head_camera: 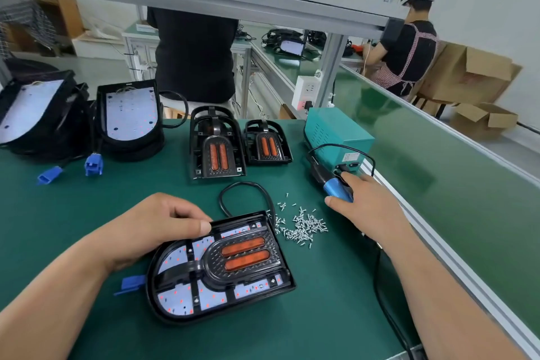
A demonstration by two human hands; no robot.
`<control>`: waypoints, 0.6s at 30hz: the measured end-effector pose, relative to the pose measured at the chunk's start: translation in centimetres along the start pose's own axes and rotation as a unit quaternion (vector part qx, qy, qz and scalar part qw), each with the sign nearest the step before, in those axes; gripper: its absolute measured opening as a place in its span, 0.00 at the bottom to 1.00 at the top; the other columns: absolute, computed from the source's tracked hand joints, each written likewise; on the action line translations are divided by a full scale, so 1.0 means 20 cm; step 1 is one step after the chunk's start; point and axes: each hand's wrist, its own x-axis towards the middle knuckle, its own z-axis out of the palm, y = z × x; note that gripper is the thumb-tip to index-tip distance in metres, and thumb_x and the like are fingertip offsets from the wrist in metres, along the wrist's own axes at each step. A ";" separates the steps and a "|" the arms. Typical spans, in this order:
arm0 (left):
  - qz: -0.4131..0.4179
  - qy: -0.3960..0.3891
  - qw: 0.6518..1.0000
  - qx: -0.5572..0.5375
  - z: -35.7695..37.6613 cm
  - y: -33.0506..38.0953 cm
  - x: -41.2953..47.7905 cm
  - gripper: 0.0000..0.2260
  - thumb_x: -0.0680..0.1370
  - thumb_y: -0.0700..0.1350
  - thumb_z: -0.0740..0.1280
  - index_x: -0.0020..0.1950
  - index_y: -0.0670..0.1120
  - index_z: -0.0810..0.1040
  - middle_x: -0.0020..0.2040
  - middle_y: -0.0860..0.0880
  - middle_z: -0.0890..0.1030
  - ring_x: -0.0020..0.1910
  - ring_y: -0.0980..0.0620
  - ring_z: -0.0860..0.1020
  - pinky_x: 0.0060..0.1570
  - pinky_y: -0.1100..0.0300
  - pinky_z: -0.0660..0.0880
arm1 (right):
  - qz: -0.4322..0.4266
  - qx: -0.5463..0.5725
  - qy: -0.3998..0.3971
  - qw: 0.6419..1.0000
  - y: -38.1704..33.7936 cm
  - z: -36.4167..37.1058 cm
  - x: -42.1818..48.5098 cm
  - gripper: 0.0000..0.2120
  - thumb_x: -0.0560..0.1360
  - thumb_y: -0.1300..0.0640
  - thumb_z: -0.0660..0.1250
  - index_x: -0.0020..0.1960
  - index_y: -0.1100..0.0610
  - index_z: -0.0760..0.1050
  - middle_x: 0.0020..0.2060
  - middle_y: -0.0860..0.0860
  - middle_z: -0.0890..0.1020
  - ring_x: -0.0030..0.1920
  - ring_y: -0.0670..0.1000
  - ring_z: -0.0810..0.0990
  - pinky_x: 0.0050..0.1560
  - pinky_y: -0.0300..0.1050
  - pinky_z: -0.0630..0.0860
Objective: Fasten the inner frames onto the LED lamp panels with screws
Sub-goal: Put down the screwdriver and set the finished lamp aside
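Note:
An LED lamp panel point(175, 298) lies on the green mat in front of me, its white board dotted with red LEDs. A black inner frame point(242, 256) with two orange reflector bars sits inside it. My left hand point(157, 225) holds the panel's far-left edge, thumb pressed on the rim. My right hand point(368, 202) grips the blue handle of an electric screwdriver point(336, 187) lying on the mat to the right. A heap of small silver screws point(304, 226) lies between the panel and that hand.
Two stacks of spare inner frames point(216, 146) point(267, 145) stand further back. Stacked lamp housings point(130, 114) with blue connectors point(93, 165) fill the far left. A teal power supply point(336, 131) sits at the right by the bench rail point(438, 231). Two people work at benches beyond.

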 end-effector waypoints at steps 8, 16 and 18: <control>-0.006 -0.002 1.000 -0.016 0.00 0.03 -0.02 0.22 0.61 0.57 0.81 0.49 0.46 0.90 0.49 0.41 0.89 0.47 0.48 0.87 0.49 0.59 0.82 | -0.013 0.018 -0.008 1.000 -0.01 -0.07 -0.08 0.28 0.77 0.36 0.70 0.72 0.49 0.74 0.52 0.47 0.75 0.50 0.53 0.78 0.49 0.50 0.77; -0.017 -0.068 0.997 0.040 -0.01 0.07 -0.04 0.20 0.67 0.59 0.81 0.53 0.48 0.90 0.49 0.44 0.89 0.45 0.51 0.86 0.48 0.59 0.81 | -0.143 0.153 0.023 0.978 -0.20 -0.13 -0.21 0.08 0.79 0.47 0.72 0.58 0.41 0.82 0.50 0.39 0.79 0.50 0.41 0.80 0.52 0.41 0.75; -0.018 -0.076 0.995 0.067 -0.01 0.08 -0.05 0.19 0.69 0.60 0.81 0.52 0.49 0.90 0.47 0.46 0.89 0.43 0.53 0.84 0.46 0.62 0.79 | -0.196 0.172 -0.041 0.964 -0.28 -0.12 -0.23 0.09 0.80 0.49 0.72 0.60 0.41 0.83 0.50 0.38 0.80 0.52 0.41 0.81 0.51 0.32 0.72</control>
